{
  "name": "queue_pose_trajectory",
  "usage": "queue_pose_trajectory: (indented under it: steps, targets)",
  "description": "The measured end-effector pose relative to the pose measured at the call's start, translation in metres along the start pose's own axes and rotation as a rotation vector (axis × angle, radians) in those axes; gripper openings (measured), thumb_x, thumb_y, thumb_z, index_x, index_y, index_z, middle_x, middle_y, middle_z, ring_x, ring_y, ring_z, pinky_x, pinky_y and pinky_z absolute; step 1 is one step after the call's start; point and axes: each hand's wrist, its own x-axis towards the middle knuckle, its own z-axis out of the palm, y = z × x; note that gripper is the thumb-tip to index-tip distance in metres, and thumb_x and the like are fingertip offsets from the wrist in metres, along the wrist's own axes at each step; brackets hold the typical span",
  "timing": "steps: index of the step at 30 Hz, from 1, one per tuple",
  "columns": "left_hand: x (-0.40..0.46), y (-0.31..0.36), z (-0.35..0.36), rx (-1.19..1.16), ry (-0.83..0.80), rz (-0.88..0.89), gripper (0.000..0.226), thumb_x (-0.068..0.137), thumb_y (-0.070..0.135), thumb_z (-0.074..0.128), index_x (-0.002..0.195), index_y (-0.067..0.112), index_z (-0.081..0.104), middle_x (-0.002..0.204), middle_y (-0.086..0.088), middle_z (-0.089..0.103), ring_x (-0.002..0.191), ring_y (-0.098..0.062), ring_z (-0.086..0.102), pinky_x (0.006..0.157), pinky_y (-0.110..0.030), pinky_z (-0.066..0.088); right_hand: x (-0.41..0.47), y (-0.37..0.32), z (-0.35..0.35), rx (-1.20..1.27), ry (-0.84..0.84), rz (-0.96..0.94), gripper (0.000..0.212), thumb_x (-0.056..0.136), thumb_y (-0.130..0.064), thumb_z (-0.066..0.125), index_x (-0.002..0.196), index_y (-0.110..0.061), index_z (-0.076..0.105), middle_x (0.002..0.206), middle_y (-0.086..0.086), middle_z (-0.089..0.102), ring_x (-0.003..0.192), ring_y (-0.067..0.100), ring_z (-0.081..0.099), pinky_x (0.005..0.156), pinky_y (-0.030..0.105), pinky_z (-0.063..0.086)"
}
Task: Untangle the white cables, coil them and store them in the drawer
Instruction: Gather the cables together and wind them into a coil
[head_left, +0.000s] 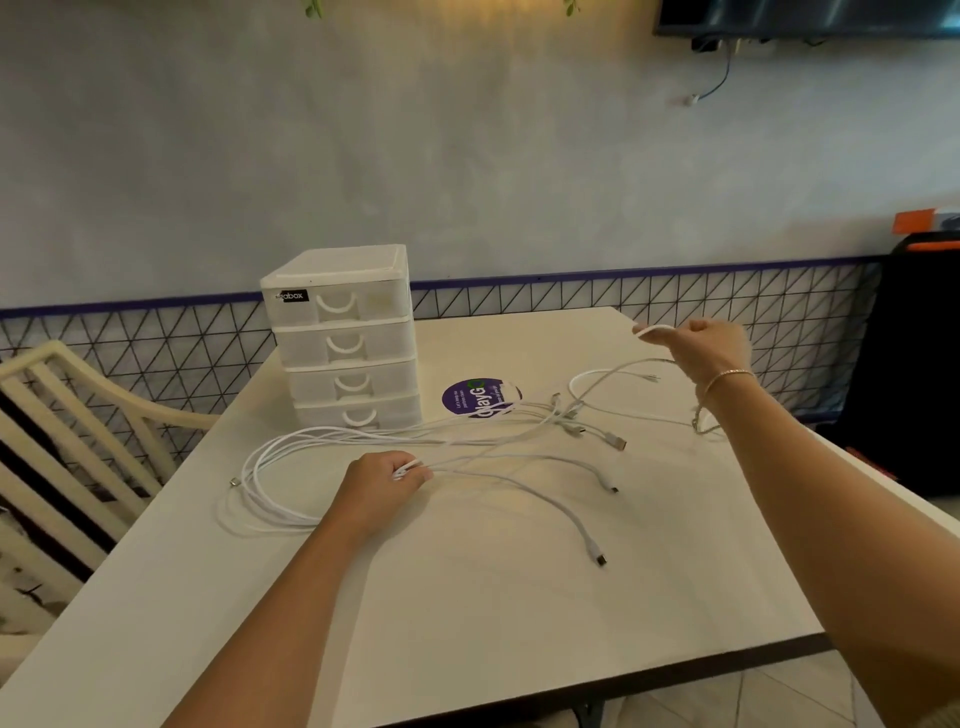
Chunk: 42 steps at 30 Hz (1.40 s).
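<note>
Near the 4-drawer box, our left hand pinches tangled cables; our right hand grips 1 lifted strand.

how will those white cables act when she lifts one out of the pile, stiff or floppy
Probably floppy: the white cables lie in loose curves on the table, and the strand the right hand holds up sags. Likely light, since a fingertip pinch carries it. They cross near the plugs, so lifting one may drag the others along; the left hand pinning the loops should help.
</note>
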Motion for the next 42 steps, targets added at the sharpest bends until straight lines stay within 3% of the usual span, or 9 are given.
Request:
queue_pose_trajectory:
  steps: [6,15,18,22,27,30,33,37,42]
  targets:
    - [-0.001,0.0,0.0,0.039,0.006,-0.015,0.016,0.087,0.024,0.061,0.074,0.018,0.068,0.079,-0.004,0.068,0.08,-0.02,0.057,0.062,-0.015,0.038,0.0,-0.013,-0.014,-0.445,-0.175,0.113,0.057,0.089,-0.059,0.044,0.06,-0.015,0.067,0.069,0.001,0.063,0.062,0.015,0.051,0.058,0.025,0.044]
    - [-0.001,0.003,-0.001,0.03,0.017,-0.023,0.012,0.087,0.025,0.063,0.077,0.022,0.067,0.081,0.0,0.066,0.083,-0.017,0.056,0.063,-0.016,0.038,0.017,-0.007,-0.037,-0.494,0.019,-0.066,0.028,0.085,-0.031,0.065,0.088,-0.004,0.071,0.082,0.008,0.066,0.075,0.017,0.053,0.054,0.019,0.038]
    - [-0.001,0.004,0.0,0.037,0.021,-0.02,0.012,0.087,0.024,0.062,0.077,0.022,0.067,0.081,0.0,0.066,0.084,-0.018,0.056,0.067,-0.025,0.037,0.019,0.002,-0.038,-0.658,-0.033,-0.095,0.064,0.076,-0.067,0.052,0.074,-0.006,0.069,0.074,0.009,0.06,0.084,0.024,0.05,0.072,0.03,0.041]
    - [0.0,0.004,0.0,0.049,0.027,-0.018,0.012,0.088,0.025,0.062,0.078,0.021,0.066,0.081,0.0,0.064,0.084,-0.019,0.055,0.068,-0.025,0.035,0.017,0.012,-0.041,-1.031,-0.029,-0.009,0.076,0.066,-0.085,0.042,0.101,-0.021,0.061,0.145,0.019,0.031,0.135,0.045,0.022,0.103,0.072,0.005]
    - [-0.001,0.004,0.0,0.014,0.015,-0.031,0.016,0.087,0.025,0.063,0.072,0.025,0.066,0.079,-0.001,0.066,0.077,-0.016,0.055,0.062,-0.016,0.038,0.011,0.004,-0.033,-1.194,-0.039,-0.395,0.079,0.067,-0.086,0.036,0.116,-0.03,0.06,0.151,0.014,0.023,0.141,0.044,0.005,0.108,0.063,-0.009]
    - [-0.001,0.004,0.0,0.043,0.002,-0.022,0.012,0.087,0.025,0.062,0.076,0.025,0.067,0.084,-0.001,0.067,0.084,-0.018,0.057,0.065,-0.024,0.039,0.01,-0.007,-0.019,-0.926,-0.181,-0.622,0.06,0.072,-0.073,0.052,0.103,-0.025,0.068,0.132,0.007,0.052,0.133,0.031,0.034,0.112,0.046,0.018]
    - [-0.002,0.004,0.0,0.038,0.0,-0.007,0.012,0.087,0.024,0.061,0.077,0.025,0.066,0.083,0.002,0.066,0.086,-0.017,0.057,0.07,-0.023,0.037,0.005,-0.012,-0.008,-0.98,-0.342,-0.473,0.04,0.083,-0.049,0.06,0.107,-0.018,0.064,0.113,0.001,0.064,0.107,0.023,0.057,0.096,0.04,0.045]
    - [-0.002,0.003,-0.001,0.037,-0.01,0.011,0.01,0.088,0.023,0.062,0.079,0.022,0.068,0.083,0.002,0.066,0.085,-0.016,0.057,0.071,-0.023,0.037,-0.002,0.0,-0.018,-1.572,-0.28,0.113,0.052,0.089,-0.044,0.053,0.133,-0.016,0.048,0.14,0.006,0.046,0.134,0.034,0.034,0.108,0.065,0.013]
    - [-0.001,0.003,-0.003,0.024,-0.035,0.031,0.012,0.087,0.023,0.063,0.075,0.023,0.064,0.081,-0.001,0.066,0.081,-0.015,0.056,0.064,-0.017,0.038,0.01,0.007,-0.027,-1.687,-0.197,0.227,0.053,0.088,-0.037,0.054,0.134,-0.013,0.048,0.147,0.018,0.035,0.139,0.044,0.02,0.11,0.067,0.008]
